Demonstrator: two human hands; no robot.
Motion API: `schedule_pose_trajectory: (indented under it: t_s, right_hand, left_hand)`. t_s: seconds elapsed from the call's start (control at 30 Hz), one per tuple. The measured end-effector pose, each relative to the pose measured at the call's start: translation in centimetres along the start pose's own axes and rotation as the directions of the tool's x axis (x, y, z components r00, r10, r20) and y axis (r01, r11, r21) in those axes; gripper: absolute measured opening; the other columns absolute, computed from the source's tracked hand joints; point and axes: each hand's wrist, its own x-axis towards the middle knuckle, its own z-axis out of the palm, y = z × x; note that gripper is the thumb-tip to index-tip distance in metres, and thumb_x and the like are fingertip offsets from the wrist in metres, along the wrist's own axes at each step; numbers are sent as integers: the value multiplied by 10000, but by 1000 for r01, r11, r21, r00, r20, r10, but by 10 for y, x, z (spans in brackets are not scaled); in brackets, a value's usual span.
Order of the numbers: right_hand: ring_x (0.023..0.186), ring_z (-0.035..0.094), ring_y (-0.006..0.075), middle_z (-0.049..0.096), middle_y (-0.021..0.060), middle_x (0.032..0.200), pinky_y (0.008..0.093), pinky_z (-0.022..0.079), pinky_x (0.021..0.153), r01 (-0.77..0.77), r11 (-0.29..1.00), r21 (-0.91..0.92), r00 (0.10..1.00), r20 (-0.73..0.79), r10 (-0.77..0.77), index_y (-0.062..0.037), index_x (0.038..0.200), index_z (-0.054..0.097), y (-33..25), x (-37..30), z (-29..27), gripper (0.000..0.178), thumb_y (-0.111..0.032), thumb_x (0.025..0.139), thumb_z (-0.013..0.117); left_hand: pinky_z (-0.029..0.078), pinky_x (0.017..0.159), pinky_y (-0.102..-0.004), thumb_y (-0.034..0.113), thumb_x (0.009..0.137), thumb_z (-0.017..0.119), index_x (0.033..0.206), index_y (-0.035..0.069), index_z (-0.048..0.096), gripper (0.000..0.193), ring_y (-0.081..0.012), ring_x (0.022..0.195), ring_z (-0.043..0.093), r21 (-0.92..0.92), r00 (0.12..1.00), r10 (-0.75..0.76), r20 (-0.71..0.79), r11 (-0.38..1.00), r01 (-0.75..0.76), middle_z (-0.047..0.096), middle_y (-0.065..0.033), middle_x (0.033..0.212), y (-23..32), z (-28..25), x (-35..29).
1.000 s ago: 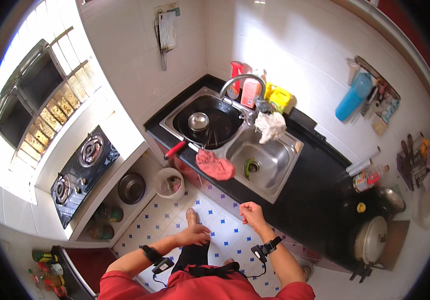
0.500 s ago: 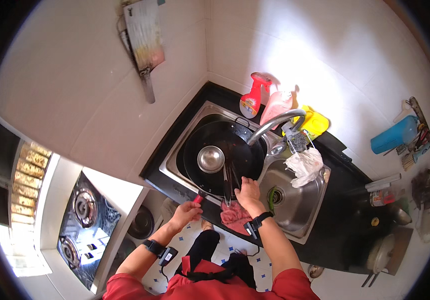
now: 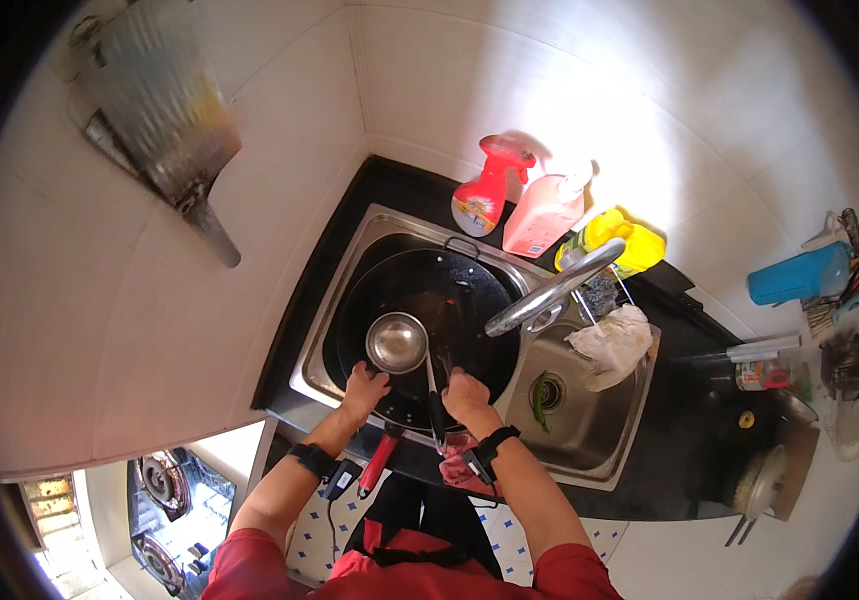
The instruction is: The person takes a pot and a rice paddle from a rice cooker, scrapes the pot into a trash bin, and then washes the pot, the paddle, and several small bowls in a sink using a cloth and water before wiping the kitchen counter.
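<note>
A black wok [image 3: 405, 265] rests in the left basin of the steel sink, with dark liquid inside and its red handle [image 3: 378, 462] pointing toward me. A metal ladle [image 3: 397, 343] lies across the wok, its black handle hanging over the front rim. Just below the ladle's bowl, my left hand [image 3: 363, 394] is closed at the wok's front left rim; what its fingers grip is hidden. My right hand [image 3: 467, 397] is closed beside the ladle's handle, near a thin utensil in the wok, and its grasp cannot be made out. Beneath the right wrist lies a reddish cloth [image 3: 458, 470].
A faucet [image 3: 560, 287] arches over the sink. The right basin [image 3: 590, 430] holds a green vegetable [image 3: 540, 400], and a white cloth [image 3: 618, 345] hangs at its back. Red, pink and yellow bottles [image 3: 545, 215] line the back counter. A cleaver [image 3: 165, 110] hangs on the left wall.
My left hand has left the wok's red handle and moved up to the front rim. My right hand has shifted slightly left and farther in. The whole view has tilted and moved closer.
</note>
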Motion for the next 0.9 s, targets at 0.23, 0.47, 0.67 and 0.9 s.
schedule_pose_trajectory:
  t_s: [0.23,0.47,0.67,0.9]
  right_hand:
    - [892,639,348,646,220,948,424,521,751,-127,987,97,990,-54,132,7,1069,498,-10,22,7,367,-165,772,628]
    - [896,613,381,633,227,905,444,492,772,-133,963,234,987,-54,150,-5,1015,507,23,7,-18,298,-176,782,580]
    - [763,620,337,624,180,788,405,483,684,128,878,462,984,-169,-54,-18,960,522,49,-39,-21,190,-158,831,524]
    - [705,621,339,613,155,720,410,482,650,126,643,755,989,-149,-19,-21,900,516,44,-54,7,216,-195,802,598]
  left_hand:
    - [589,619,-408,38,867,476,1243,5,247,442,-348,933,609,5,958,-286,-4,958,286,518,-205,1096,17,30,50]
    - [602,589,-428,18,854,449,1255,30,268,441,-345,917,605,-32,997,-76,17,997,77,411,-223,1227,37,41,41]
    - [417,408,-271,66,739,509,924,5,569,204,-210,487,555,-94,951,-258,170,956,277,591,-104,664,44,16,36]
    - [456,394,-332,55,743,464,1175,72,435,434,-243,503,575,143,996,-56,66,989,46,588,-146,808,58,9,6]
